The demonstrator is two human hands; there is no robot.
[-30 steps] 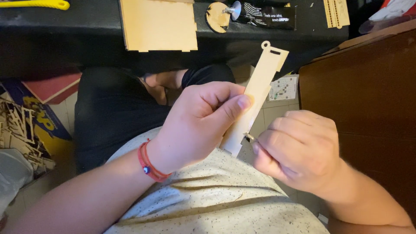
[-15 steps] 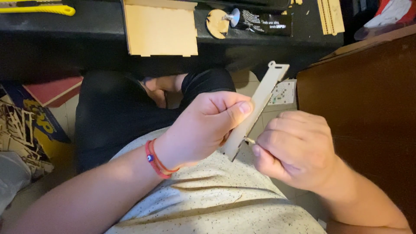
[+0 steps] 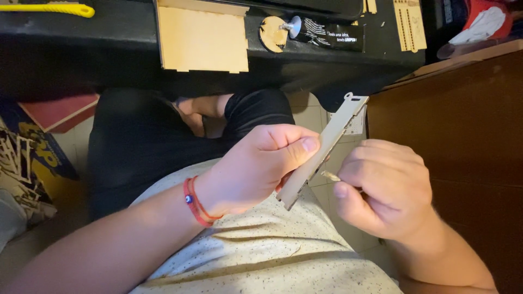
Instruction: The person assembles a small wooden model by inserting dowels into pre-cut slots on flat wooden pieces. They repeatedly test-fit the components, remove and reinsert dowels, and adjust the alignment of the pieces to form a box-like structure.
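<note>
My left hand (image 3: 256, 166) grips a long, thin wooden strip (image 3: 327, 144) with a slotted tab at its far end, thumb pressed on its face. The strip is turned nearly edge-on and slants up to the right over my lap. My right hand (image 3: 384, 188) is closed around a small thin tool (image 3: 330, 175), whose tip touches the strip's lower edge near my left thumb. A red cord bracelet (image 3: 192, 202) circles my left wrist.
A black desk edge (image 3: 109, 49) runs across the top, carrying a flat wooden panel (image 3: 202, 38), a round wooden disc (image 3: 272, 34), a dark tube (image 3: 327, 32), a yellow tool (image 3: 49, 9) and a slotted wooden sheet (image 3: 409, 24). A brown cabinet (image 3: 463, 125) stands right. Wooden offcuts (image 3: 16, 163) lie left.
The strip has rotated in my left hand from showing its broad face to nearly edge-on. My right hand stays with the tool tip at the strip's lower edge.
</note>
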